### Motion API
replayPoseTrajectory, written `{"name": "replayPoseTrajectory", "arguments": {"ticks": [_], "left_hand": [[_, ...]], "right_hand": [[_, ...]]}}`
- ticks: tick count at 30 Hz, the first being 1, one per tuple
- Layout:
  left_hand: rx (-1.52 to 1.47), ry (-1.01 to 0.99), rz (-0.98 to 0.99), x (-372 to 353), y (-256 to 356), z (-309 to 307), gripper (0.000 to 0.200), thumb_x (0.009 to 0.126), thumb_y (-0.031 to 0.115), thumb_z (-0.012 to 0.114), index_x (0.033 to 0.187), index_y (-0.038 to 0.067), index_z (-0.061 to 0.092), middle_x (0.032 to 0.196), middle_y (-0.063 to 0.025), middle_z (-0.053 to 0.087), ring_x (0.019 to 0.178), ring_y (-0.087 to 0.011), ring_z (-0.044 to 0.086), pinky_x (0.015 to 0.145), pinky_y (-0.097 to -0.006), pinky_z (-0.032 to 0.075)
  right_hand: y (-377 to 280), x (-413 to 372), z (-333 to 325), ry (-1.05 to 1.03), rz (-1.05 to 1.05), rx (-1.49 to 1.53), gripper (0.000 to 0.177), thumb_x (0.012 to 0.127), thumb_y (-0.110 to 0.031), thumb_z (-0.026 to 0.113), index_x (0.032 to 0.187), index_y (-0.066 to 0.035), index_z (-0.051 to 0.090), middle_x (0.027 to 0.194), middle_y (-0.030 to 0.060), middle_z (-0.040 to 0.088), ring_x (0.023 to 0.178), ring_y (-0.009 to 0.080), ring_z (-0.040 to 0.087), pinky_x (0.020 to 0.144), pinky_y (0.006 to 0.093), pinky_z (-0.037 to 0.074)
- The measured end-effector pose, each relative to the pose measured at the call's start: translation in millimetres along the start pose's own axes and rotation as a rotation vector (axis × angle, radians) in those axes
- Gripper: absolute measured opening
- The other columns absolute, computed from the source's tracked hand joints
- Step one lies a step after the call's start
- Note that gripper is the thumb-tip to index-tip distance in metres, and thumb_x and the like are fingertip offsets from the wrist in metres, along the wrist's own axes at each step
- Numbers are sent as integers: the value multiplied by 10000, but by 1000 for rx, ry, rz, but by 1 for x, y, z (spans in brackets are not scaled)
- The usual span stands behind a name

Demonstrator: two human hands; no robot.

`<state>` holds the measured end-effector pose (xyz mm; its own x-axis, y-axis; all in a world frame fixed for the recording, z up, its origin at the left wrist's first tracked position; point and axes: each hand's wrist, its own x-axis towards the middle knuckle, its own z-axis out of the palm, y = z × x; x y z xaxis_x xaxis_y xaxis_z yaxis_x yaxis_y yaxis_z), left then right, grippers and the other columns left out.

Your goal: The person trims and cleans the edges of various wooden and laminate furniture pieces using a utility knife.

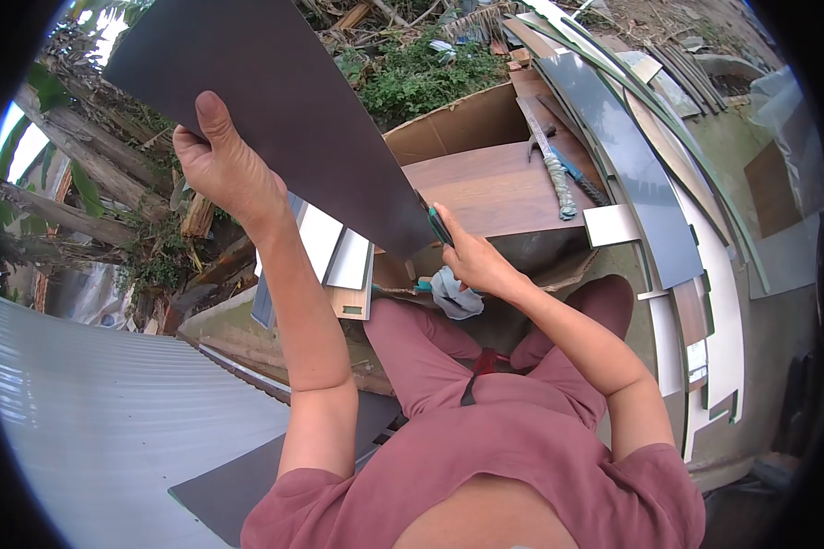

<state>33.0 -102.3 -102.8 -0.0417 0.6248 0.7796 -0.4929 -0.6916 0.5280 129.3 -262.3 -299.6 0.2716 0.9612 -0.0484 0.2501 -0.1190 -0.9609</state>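
Note:
A large dark brown panel point(275, 101) is held up at a tilt in the upper left. My left hand point(229, 169) grips its lower left edge, with the thumb lying over the face. My right hand point(476, 259) is closed around a green and black cutter point(439, 224), whose tip is at the panel's right edge near the lower corner. Below my right hand lies a crumpled grey cloth point(455, 295). A wood-grain board point(485, 188) rests on the cardboard box point(458, 123) behind it.
On the wood-grain boards lie a hammer point(542, 137), a cloth-wrapped tool point(558, 188) and a blue-handled tool point(581, 174). Long panel strips point(632, 156) are stacked at the right. White offcuts point(349, 261) stand left of my knee. Corrugated sheeting point(110, 412) spans the lower left.

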Motion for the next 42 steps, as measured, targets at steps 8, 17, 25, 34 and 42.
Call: {"name": "replayPoseTrajectory", "arguments": {"ticks": [8, 17, 25, 34, 42], "left_hand": [[1, 9, -12, -5, 7, -7, 411, 770, 328, 735, 919, 42, 480, 885, -73, 619, 791, -161, 630, 741, -286, 549], [72, -196, -297, -45, -37, -48, 481, 761, 258, 770, 1109, 8, 550, 1004, -55, 615, 955, -151, 578, 859, -273, 459], [11, -40, -417, -101, -61, -65, 413, 832, 313, 696, 1044, -15, 561, 976, -69, 615, 925, -141, 586, 854, -268, 457], [-159, 214, -317, -82, -18, -76, 611, 835, 465, 630, 1216, 12, 478, 1166, -71, 541, 1097, -190, 537, 955, -345, 444], [-222, 316, -171, -61, 17, -87, 730, 808, 554, 609, 1294, 46, 413, 1259, -85, 474, 1191, -220, 469, 1022, -379, 390]], "right_hand": [[126, 15, 48, -101, 271, -116, 678, 816, -78, 439, 1434, -75, 160, 705, 226, 624, 569, 286, 642, 555, 411, 521], [124, -4, 57, -94, 358, 11, 689, 817, -75, 451, 1438, -56, 153, 712, 191, 618, 512, 241, 603, 472, 358, 521], [125, -46, 31, 51, 403, 389, 705, 812, -32, 409, 1454, -176, 158, 758, 74, 498, 520, 125, 499, 429, 285, 502], [72, -44, -13, 176, 357, 660, 705, 842, -37, 402, 1468, -149, 97, 774, 75, 505, 575, 128, 516, 459, 295, 518], [17, -55, 8, -104, 288, 616, 680, 856, -56, 401, 1466, -140, 112, 801, 73, 496, 595, 116, 501, 475, 277, 509]]}}
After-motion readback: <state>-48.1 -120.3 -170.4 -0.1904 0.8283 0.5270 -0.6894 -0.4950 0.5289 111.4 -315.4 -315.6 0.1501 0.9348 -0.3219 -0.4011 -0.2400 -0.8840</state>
